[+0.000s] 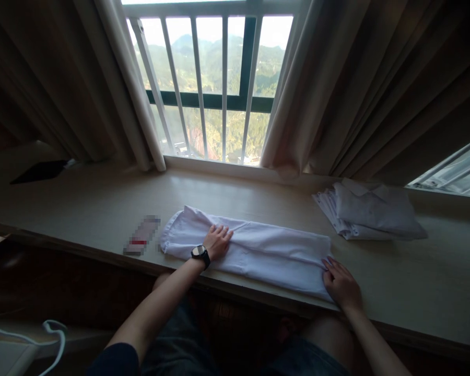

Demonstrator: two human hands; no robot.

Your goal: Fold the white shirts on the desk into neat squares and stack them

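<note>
White Garment Pressed Flat on Worktop

White folded garment (254, 250) lies lengthwise on the worktop (415, 282). Left hand (218, 241) rests open and flat, palm down, on its one end. Right hand (341, 284) presses flat on the opposite end. Stacked white garments (370, 211) lie beyond the right hand.

shirt (254, 250) – white | watch (199, 252) – blk | curtains (376, 89) – beige

Small item (142, 235) left of garment blurred, unidentifiable.
</note>
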